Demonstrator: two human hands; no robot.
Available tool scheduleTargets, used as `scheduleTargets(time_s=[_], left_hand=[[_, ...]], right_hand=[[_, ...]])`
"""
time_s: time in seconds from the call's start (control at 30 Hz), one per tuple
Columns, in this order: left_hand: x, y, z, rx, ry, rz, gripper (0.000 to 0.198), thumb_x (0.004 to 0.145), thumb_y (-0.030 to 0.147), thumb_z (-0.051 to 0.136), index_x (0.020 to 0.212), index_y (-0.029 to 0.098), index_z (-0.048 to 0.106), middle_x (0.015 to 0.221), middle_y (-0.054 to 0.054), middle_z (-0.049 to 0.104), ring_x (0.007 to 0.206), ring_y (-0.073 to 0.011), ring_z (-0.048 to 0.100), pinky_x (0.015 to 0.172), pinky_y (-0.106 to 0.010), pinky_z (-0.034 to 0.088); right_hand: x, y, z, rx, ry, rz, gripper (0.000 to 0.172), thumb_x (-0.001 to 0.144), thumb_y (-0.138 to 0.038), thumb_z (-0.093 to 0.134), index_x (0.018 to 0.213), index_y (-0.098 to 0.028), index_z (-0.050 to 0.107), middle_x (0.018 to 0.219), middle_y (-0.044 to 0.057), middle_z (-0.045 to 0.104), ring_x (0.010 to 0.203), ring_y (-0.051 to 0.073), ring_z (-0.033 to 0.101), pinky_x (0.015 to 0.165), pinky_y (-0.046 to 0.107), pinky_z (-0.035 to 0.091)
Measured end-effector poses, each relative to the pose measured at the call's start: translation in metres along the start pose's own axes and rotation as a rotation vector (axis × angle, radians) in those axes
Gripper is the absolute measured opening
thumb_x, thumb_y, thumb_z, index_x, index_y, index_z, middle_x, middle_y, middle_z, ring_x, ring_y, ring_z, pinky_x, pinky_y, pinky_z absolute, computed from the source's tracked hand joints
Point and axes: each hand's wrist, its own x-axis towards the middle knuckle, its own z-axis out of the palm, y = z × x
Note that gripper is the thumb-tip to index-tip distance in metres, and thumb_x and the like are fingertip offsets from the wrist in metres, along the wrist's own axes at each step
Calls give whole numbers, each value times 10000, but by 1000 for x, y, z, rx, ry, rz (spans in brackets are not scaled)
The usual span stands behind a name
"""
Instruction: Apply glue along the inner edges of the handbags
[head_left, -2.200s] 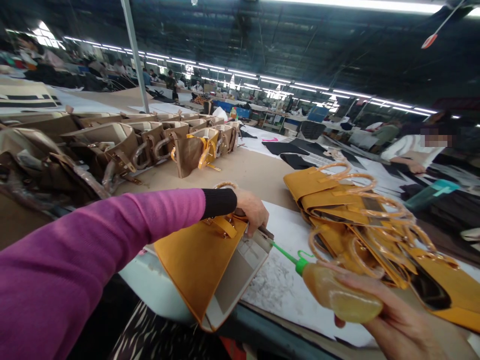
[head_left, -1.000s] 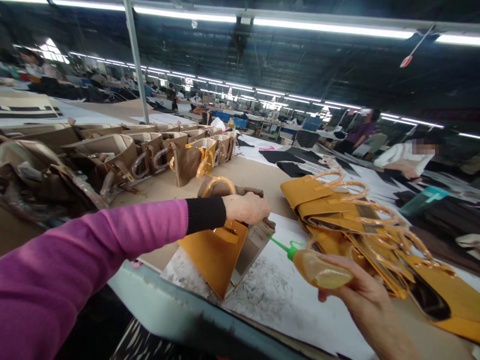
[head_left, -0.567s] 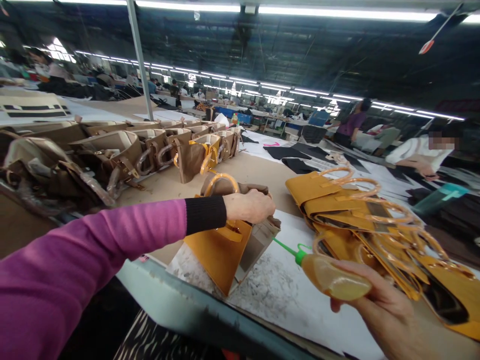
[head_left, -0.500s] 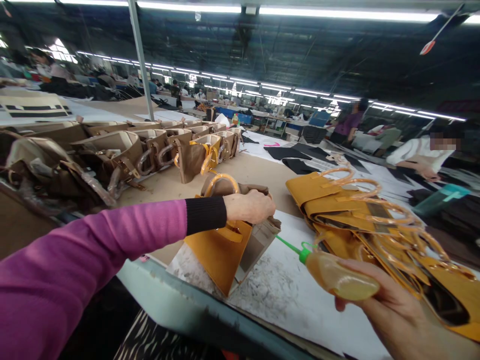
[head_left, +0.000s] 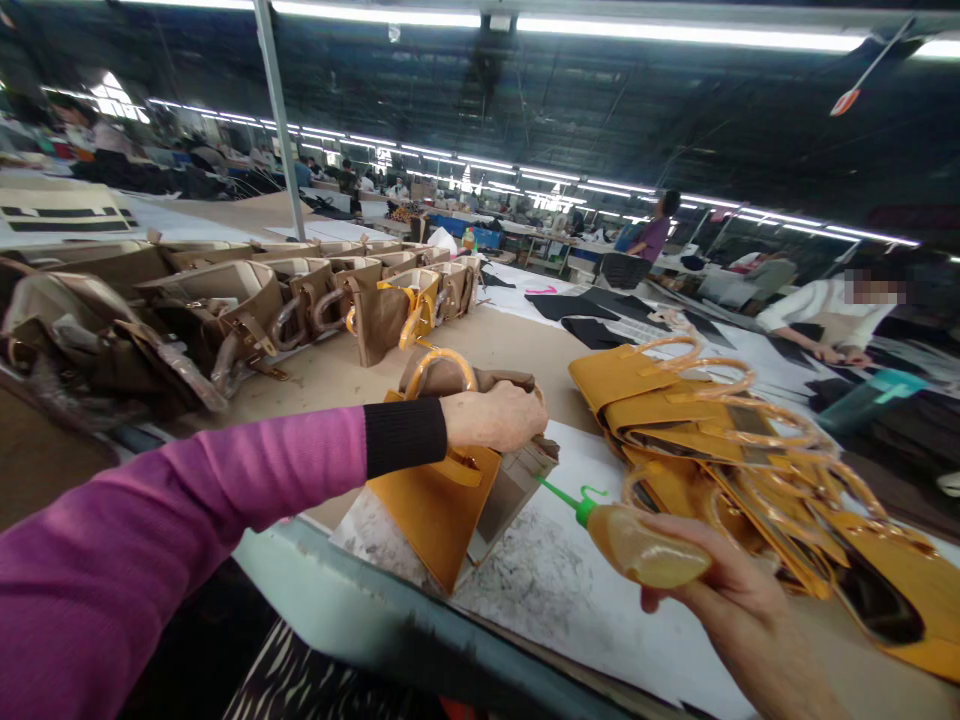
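Note:
My left hand, in a magenta sleeve with a black cuff, is closed over the top of a mustard-yellow handbag that stands tilted at the table's near edge. Its round plastic-wrapped handle rises behind my wrist. My right hand grips a soft amber glue bottle. The bottle's green nozzle points at the bag's grey open side and sits just short of it.
A pile of flat yellow bags with wrapped handles lies at the right. A row of brown bags lines the left, past a steel post. The glue-smeared white sheet covers the table edge. A seated person in white works far right.
The bag went from lying over the table edge to standing tilted under my left hand. The glue bottle has moved slightly left, its nozzle now closer to the bag's open side.

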Motion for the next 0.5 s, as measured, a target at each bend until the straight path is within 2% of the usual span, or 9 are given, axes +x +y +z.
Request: scheduleTargets(time_s=[0.2, 0.37, 0.5], left_hand=[[-3, 2, 2, 5, 31, 5, 213, 759, 27, 489, 807, 119, 675, 789, -126, 684, 730, -248, 664, 556, -318, 474], [-8, 9, -2, -16, 5, -33, 199, 734, -2, 507, 785, 106, 667, 753, -110, 678, 693, -220, 648, 573, -299, 453], [-18, 12, -5, -72, 55, -36, 177, 772, -8, 507, 745, 107, 639, 754, -70, 673, 679, -155, 620, 611, -253, 438]], right_hand=[[0, 11, -8, 13, -155, 26, 282, 835, -256, 692, 1098, -356, 683, 1105, 31, 690, 576, 186, 651, 574, 316, 580], [-10, 19, -3, 48, -158, 66, 230, 857, -250, 664, 1064, -343, 699, 1069, 31, 695, 548, 185, 645, 548, 316, 577], [-17, 23, 1, 93, -92, 24, 234, 839, -268, 686, 1049, -370, 698, 1051, 17, 697, 523, 178, 637, 510, 294, 568]])
